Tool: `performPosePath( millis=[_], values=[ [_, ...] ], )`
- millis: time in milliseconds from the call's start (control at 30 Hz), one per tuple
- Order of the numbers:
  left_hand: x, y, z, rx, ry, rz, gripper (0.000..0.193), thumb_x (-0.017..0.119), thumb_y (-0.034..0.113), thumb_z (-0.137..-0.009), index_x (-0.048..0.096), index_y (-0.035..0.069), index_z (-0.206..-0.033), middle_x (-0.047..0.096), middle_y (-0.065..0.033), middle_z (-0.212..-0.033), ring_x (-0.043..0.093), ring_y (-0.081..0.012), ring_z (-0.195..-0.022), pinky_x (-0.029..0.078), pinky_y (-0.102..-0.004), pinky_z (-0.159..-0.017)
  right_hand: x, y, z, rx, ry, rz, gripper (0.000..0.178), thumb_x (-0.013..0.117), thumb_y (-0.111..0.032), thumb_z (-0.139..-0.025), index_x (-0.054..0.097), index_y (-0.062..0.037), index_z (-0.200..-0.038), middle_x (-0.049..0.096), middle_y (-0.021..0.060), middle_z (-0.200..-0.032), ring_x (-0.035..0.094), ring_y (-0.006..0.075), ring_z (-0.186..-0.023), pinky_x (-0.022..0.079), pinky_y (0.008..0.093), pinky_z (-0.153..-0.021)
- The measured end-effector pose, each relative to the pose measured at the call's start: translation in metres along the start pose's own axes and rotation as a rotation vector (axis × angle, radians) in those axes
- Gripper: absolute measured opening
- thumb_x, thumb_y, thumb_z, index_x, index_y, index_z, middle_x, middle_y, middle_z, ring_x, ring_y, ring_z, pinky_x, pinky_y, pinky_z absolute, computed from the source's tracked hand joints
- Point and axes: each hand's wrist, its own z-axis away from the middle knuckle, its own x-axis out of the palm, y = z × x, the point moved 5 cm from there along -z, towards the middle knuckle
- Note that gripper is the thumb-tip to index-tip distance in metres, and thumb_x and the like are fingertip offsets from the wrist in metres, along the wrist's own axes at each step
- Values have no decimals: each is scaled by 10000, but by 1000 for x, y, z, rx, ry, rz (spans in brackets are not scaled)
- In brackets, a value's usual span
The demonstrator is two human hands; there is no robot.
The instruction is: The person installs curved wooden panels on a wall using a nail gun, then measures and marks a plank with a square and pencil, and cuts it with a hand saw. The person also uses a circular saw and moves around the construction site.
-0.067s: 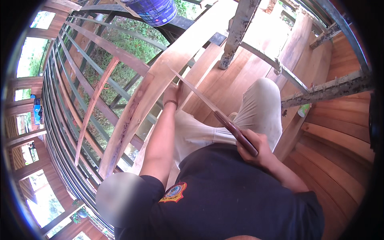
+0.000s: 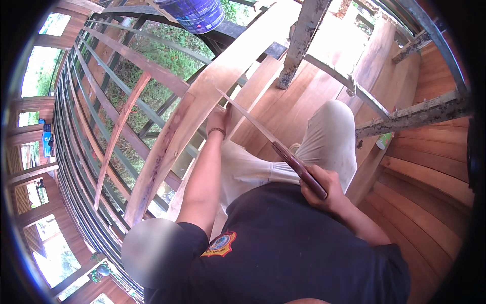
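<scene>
My right hand is closed round the reddish-brown wooden handle of a hand saw, held in front of my body. Its narrow blade, seen nearly edge-on, slants up and left, and its tip lies over the edge of a long, curved wooden plank. Teeth cannot be made out from here. My left hand grips the near edge of this plank just below the blade tip, its fingers partly hidden. A dark, rough streak marks the plank's left part.
Under the plank runs an open frame of slats, with ground and grass below. A purple bucket stands at the top. Metal scaffold legs rise at right. A green can lies near stacked boards.
The saw has drawn back slightly toward me, its tip shifting down and right along the plank's edge. My left hand stays where it was.
</scene>
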Motion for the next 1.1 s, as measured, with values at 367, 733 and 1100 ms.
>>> performPosePath(
  millis=[367, 733, 1100],
  values=[
    [11, -14, -26, 27, 104, 4, 948, 323, 779, -967, 728, -61, -1135, 636, -340, -1261, 604, -449, -1236, 458, -487, -1070, 5, 2, -15, -14, -36, 55, 103, 701, -13, -838, 652, -36, -926, 607, 147, -683, 644, 323, -592, 503, 412, -588],
    [1, -2, -6, -129, -163, 70, 1050, 262, 871, -913, 733, -28, -1186, 693, -231, -1271, 653, -361, -1219, 499, -464, -1028, 25, 31, -27, 120, -65, 115, 71, 672, -12, -862, 656, -13, -931, 628, 158, -708, 675, 239, -647, 501, 384, -615],
    [-4, 8, 1, -80, -164, 144, 1060, 345, 923, -842, 753, 1, -1169, 706, -217, -1260, 667, -344, -1202, 501, -426, -1039, 79, 35, -115, 2, -28, 124, 110, 679, -71, -917, 612, -3, -863, 579, 105, -674, 539, 143, -618, 456, 336, -592]
  ],
)
